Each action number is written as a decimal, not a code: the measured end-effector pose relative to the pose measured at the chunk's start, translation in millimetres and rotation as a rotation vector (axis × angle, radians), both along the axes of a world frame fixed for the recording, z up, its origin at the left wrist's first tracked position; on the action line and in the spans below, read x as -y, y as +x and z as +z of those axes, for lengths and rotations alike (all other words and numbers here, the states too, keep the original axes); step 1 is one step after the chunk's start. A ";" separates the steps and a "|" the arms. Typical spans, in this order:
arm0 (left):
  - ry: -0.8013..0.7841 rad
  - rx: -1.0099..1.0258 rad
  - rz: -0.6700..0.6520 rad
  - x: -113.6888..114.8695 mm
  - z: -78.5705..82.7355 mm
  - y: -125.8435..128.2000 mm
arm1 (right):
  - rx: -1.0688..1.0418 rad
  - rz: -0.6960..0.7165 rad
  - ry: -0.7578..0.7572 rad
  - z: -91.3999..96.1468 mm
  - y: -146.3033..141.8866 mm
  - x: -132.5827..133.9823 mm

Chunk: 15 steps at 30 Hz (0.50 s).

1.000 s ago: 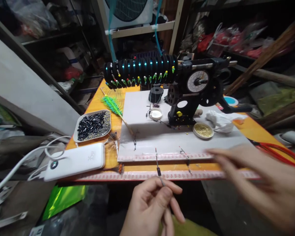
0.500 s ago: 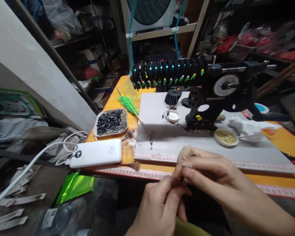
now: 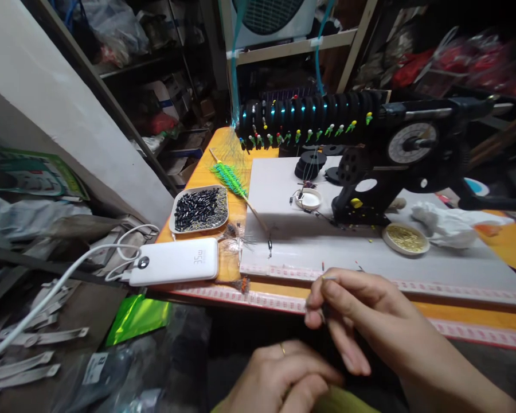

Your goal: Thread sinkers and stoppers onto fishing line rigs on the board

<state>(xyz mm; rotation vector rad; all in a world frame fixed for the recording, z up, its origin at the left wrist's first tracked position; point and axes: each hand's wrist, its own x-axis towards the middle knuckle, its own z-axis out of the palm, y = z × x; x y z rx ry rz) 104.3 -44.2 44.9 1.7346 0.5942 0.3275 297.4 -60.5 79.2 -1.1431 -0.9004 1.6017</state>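
My right hand point(image 3: 352, 310) is over the front edge of the table, thumb and index finger pinched on a small thin metallic piece point(image 3: 329, 279). Its lower fingers hang loosely curled. Lower and nearer to me, my left hand point(image 3: 284, 376) wears a ring and has its fingers bent together. Whatever those fingertips may hold is hidden. A small black swivel-like part point(image 3: 270, 246) lies on the grey board point(image 3: 292, 241) beyond my hands. To its left is a white dish point(image 3: 201, 209) of black and metallic small parts.
A black winding machine point(image 3: 361, 183) carries spools with coloured clips. A gold-filled dish point(image 3: 406, 240) and crumpled tissue point(image 3: 449, 225) lie beside it. At left are a white power bank point(image 3: 172, 263) with its cable and a green bristly stick point(image 3: 230, 179).
My hands have separated: the left has dropped down toward me, while the right remains near the table edge, still pinching. The whole view has shifted slightly.
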 end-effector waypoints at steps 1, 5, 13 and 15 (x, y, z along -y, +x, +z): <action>0.104 0.040 0.008 -5.1 4.8 -0.5 | 0.080 -0.006 0.031 4.2 1.8 -0.5; 0.227 0.051 0.297 -21.3 29.0 7.2 | 0.416 -0.005 0.293 25.1 8.3 -3.8; -0.259 0.370 0.182 -24.3 36.0 38.8 | 0.470 -0.148 0.380 23.7 3.2 -4.1; -0.563 0.494 0.133 -18.2 24.8 41.1 | 0.392 -0.154 0.295 15.9 0.6 -4.2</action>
